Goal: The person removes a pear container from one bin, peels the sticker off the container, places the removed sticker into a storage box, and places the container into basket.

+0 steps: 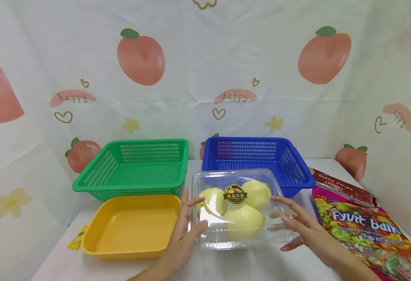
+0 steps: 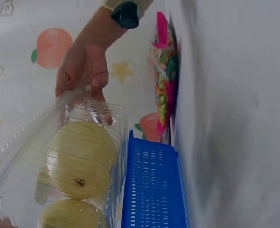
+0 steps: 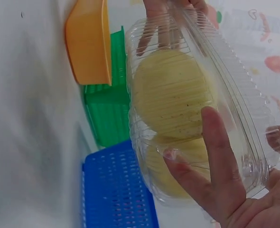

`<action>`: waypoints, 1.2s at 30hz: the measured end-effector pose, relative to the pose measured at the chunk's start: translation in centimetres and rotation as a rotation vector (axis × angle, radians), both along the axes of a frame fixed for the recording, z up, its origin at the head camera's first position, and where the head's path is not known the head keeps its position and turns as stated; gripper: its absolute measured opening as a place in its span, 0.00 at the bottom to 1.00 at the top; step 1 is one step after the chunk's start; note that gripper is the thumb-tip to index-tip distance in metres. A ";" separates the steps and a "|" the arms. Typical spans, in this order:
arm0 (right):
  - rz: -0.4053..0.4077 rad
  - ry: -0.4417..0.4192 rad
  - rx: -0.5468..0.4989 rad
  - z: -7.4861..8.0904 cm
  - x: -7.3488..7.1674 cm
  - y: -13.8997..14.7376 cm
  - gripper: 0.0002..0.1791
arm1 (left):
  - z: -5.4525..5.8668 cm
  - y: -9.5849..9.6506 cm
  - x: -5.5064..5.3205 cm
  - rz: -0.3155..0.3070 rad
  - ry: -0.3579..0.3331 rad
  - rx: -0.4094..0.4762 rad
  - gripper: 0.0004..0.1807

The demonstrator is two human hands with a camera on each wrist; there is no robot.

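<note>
A clear plastic clamshell box (image 1: 223, 242) is held up over the table between both hands. Inside it are three pale yellow round fruits (image 1: 244, 221), seen through the lid, which bears a black and gold label (image 1: 235, 194). My left hand (image 1: 185, 228) grips the box's left side, thumb and fingers at its edge. On the right side, my right hand (image 1: 308, 229) holds the box with thumb and fingers spread around the corner. In the right wrist view, two fingers (image 3: 220, 161) of that hand lie against the ribbed wall.
A green basket (image 1: 131, 191) and a blue basket (image 1: 258, 139) stand at the back. An orange-yellow tray (image 1: 131, 249) sits front left, beside a small yellow packet (image 1: 76, 240). On the right lie a fruit candy bag (image 1: 367, 230) and a dark red wafer packet (image 1: 346, 187).
</note>
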State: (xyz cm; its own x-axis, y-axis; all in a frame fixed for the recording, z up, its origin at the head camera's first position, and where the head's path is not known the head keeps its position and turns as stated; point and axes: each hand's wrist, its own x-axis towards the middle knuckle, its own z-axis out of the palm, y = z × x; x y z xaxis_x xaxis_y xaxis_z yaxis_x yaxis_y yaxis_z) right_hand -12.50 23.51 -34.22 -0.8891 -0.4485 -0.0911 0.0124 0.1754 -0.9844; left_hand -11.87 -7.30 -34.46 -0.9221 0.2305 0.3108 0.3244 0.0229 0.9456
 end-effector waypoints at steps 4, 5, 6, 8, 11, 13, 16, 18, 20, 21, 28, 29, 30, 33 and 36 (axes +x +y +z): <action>-0.036 -0.060 0.020 -0.9 0.7 -0.2 0.26 | -0.9 -0.1 0.7 -0.018 -0.015 0.018 0.22; -0.034 -0.068 0.017 -1.2 0.8 -0.2 0.26 | -1.1 -0.1 0.8 -0.021 -0.025 0.017 0.22; -0.032 -0.079 0.013 -1.5 0.9 -0.2 0.26 | -1.4 -0.1 1.0 -0.023 -0.034 0.017 0.22; -0.009 -0.081 -0.005 -2.1 1.0 -0.2 0.27 | -2.0 -0.1 1.2 -0.023 -0.051 0.013 0.22; 0.006 -0.106 -0.005 -2.9 1.1 -0.1 0.27 | -2.8 -0.1 1.4 -0.014 -0.066 0.006 0.22; 0.002 -0.128 0.007 -3.5 1.0 -0.1 0.28 | -3.3 -0.1 1.4 -0.013 -0.082 0.014 0.22; -0.016 -0.159 0.042 -4.2 0.7 -0.1 0.29 | -4.1 0.0 1.3 -0.014 -0.111 0.029 0.23; -0.012 -0.154 0.057 -4.7 0.6 0.0 0.29 | -4.6 0.1 1.2 -0.016 -0.133 0.038 0.23; 0.002 -0.140 0.057 -5.2 0.5 0.0 0.29 | -5.0 0.1 1.1 -0.014 -0.151 0.041 0.23; 0.011 -0.133 0.048 -5.5 0.5 0.1 0.29 | -5.2 0.1 1.1 -0.015 -0.156 0.043 0.24; 0.047 -0.100 -0.027 -7.0 0.3 0.0 0.27 | -6.5 -0.1 0.7 -0.009 -0.150 0.019 0.24; 0.040 -0.100 -0.023 -7.1 0.3 -0.1 0.27 | -6.6 -0.1 0.6 -0.008 -0.150 0.018 0.24; 0.031 -0.101 -0.016 -7.1 0.3 -0.2 0.27 | -6.7 -0.2 0.6 -0.008 -0.150 0.020 0.24; 0.006 -0.097 0.008 -7.2 0.3 -0.4 0.28 | -7.0 -0.2 0.3 -0.015 -0.147 0.031 0.24; 0.002 -0.081 0.024 -7.3 0.3 -0.4 0.29 | -7.1 -0.2 0.1 -0.022 -0.153 0.047 0.25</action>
